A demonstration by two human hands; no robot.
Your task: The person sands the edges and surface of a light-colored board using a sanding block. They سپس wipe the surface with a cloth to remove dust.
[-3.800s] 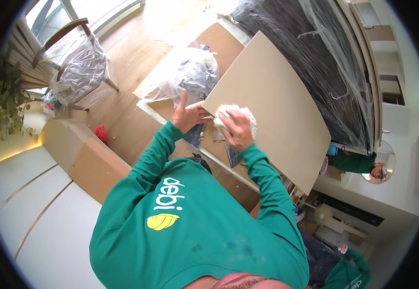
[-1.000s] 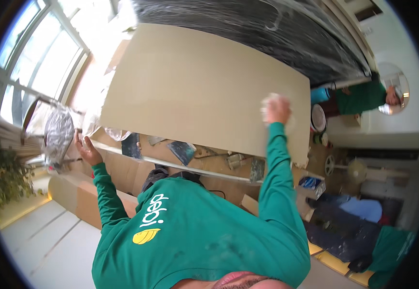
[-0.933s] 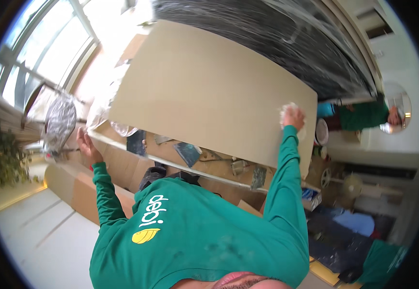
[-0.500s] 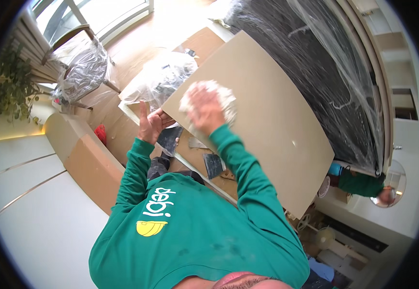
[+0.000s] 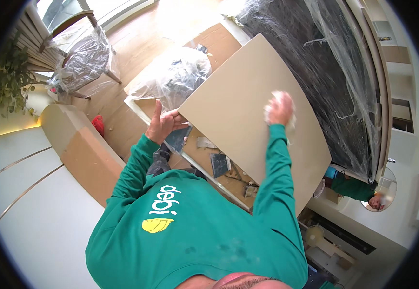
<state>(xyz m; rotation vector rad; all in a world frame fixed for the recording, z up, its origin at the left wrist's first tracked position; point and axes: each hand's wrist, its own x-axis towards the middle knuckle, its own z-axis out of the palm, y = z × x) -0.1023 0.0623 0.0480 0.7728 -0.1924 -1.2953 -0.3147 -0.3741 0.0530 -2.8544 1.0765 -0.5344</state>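
A large flat beige panel (image 5: 238, 101) lies tilted in front of me. On its right part, my right hand (image 5: 281, 110) presses a white cloth (image 5: 290, 120) against the surface, smeared a little by motion. My left hand (image 5: 163, 125) is at the panel's left corner, palm up, with its fingers under the edge and the thumb standing apart. Below the panel, a brown work surface with a pale frame (image 5: 197, 166) carries a dark flat plate (image 5: 220, 164) and a grey flat piece (image 5: 205, 142).
Clear plastic sheeting (image 5: 180, 72) lies bunched beyond the panel. A plastic-wrapped chair (image 5: 86, 58) stands at the far left, near a red item (image 5: 98, 125) on the floor. To the right rises a dark plastic-covered surface (image 5: 305, 62). Cardboard (image 5: 91, 166) covers a curved piece at left.
My right hand has slid the cloth rightward across the panel, from its left part to its right part. My left hand stays at the corner, shifted slightly in view.
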